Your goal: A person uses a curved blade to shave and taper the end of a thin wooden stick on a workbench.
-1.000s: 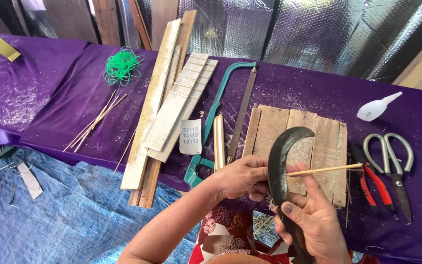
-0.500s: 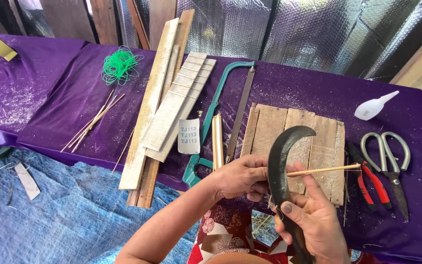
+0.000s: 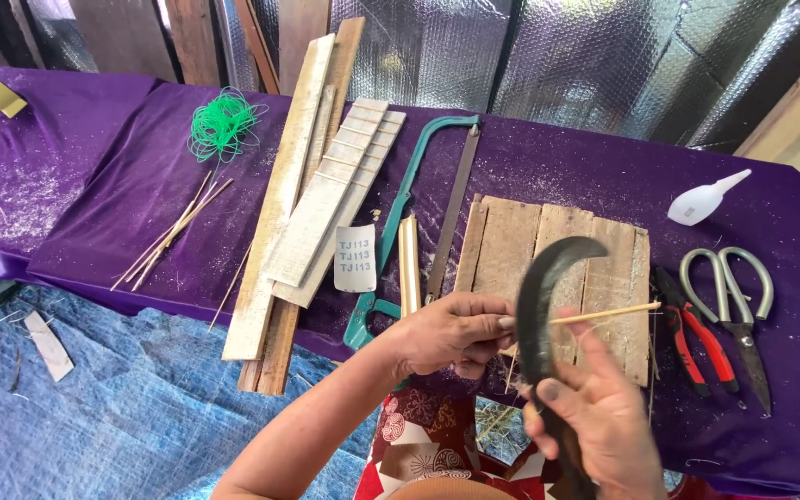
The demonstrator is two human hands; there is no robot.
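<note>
My left hand [image 3: 451,331] pinches one end of a thin bamboo stick [image 3: 604,314] that points right over a small wooden pallet board [image 3: 557,268]. My right hand [image 3: 594,417] grips the handle of a dark curved sickle knife [image 3: 539,306], blade upright and hooked to the right, its edge against the stick near my left fingers. Both hands hover at the near edge of the purple-covered table [image 3: 122,185].
A green hacksaw [image 3: 400,231], long wooden slats [image 3: 317,204], a bamboo piece [image 3: 409,264] and a small card [image 3: 356,257] lie left of the board. Red-handled pliers [image 3: 687,333], large scissors [image 3: 738,306] and a white glue bottle [image 3: 701,199] lie right. Green string [image 3: 222,122] and thin sticks [image 3: 173,231] sit far left.
Almost nothing differs: the view has shifted very slightly, and my right hand looks blurred on the knife handle; the stick and blade stay in the same place.
</note>
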